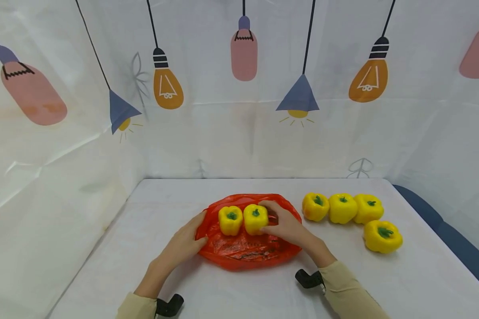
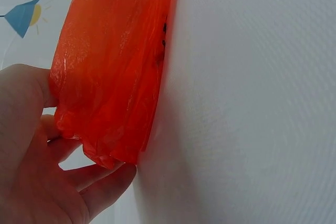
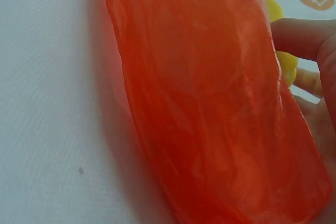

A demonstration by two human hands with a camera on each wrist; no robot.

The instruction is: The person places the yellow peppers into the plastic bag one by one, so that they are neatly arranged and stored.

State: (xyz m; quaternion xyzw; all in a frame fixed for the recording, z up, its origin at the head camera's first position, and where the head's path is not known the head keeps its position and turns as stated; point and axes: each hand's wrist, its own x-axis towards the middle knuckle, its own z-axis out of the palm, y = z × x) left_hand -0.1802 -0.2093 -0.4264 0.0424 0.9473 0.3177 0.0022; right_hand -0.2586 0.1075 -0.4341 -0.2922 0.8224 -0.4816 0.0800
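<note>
A red plastic bag lies spread on the table, its rim standing up round a shallow hollow. Two yellow bell peppers sit side by side within that rim, a left pepper and a right pepper, stems upward. With thumb and fingertips my right hand grips the right pepper from its right side; the bag wall partly hides that hold in the right wrist view. At the bag's left end, my left hand holds the crumpled edge, thumb on one side and fingers on the other in the left wrist view.
Several more yellow peppers stand right of the bag: three in a row, including one at the row's left, and a nearer one lying tilted. A dark blue chair shows beyond the table's right edge. A printed curtain hangs behind.
</note>
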